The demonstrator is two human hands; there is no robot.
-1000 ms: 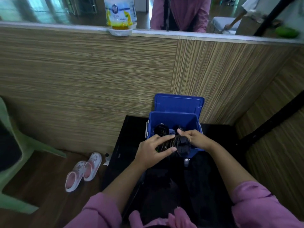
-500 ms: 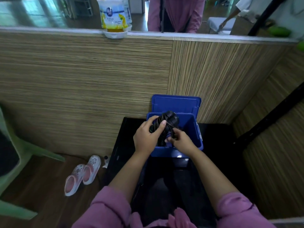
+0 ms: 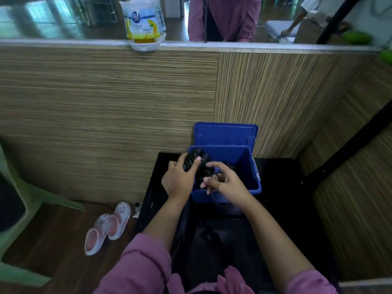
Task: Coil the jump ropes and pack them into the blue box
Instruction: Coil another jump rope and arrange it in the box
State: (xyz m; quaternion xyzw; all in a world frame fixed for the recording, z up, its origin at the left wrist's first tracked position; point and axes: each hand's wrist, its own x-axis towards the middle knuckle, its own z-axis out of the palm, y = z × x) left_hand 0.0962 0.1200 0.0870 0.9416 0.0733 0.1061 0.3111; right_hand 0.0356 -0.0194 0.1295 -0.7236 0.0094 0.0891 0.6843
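Over the near-left corner of the blue box [image 3: 248, 172], the left hand [image 3: 179, 179] clasps a coiled black jump rope [image 3: 196, 164] while the right hand [image 3: 227, 180] pinches its loose end. Light and springy, the coil probably unwinds unless gripped across its loops.

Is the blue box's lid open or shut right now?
Open: the lid stands upright behind the blue box, leaning against the wood panel; the box interior is visible.
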